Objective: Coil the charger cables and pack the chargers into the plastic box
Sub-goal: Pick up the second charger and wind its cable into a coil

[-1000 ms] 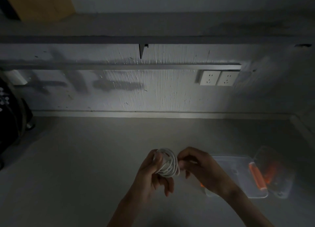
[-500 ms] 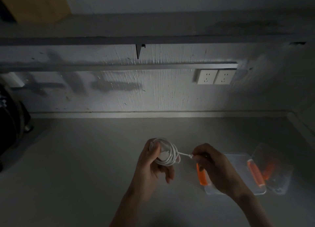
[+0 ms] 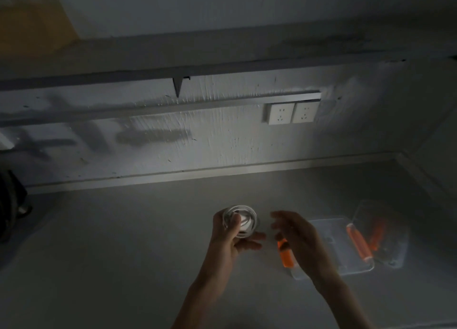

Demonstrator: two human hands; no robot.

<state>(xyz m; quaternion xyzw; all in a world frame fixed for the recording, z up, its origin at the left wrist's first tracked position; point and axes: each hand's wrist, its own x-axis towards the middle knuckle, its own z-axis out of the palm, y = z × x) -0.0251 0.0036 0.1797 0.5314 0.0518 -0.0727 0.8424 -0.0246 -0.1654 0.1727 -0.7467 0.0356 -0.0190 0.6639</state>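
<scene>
Location: the white coiled charger cable (image 3: 239,223) sits in the left hand (image 3: 228,238), raised above the grey table (image 3: 123,254), just left of the clear rectangular plastic box (image 3: 346,267). The left thumb presses across the loops and the fingers (image 3: 249,242) curl beneath, holding the bundle. The right hand (image 3: 296,239) hovers between coil and box, blurred, fingers loosely spread and apparently holding nothing.

Handling: the cable is judged light, soft and springy. Loops are likely to unwind if pressure is released, and the smooth jacket may slip. Take hold across the whole bundle, pinching all turns together, not by a single strand or by the plug end. Whether a charger body lies inside the loops cannot be told.

Surroundings: the box stands open, its lid (image 3: 382,229) tipped to the right. An orange latch (image 3: 285,254) on the box's near-left edge lies directly in the path from coil to opening. The right forearm covers part of the box. White twin wall sockets (image 3: 291,113) are mounted on the wall behind. A dark object (image 3: 10,205) stands at the far left, well apart.
</scene>
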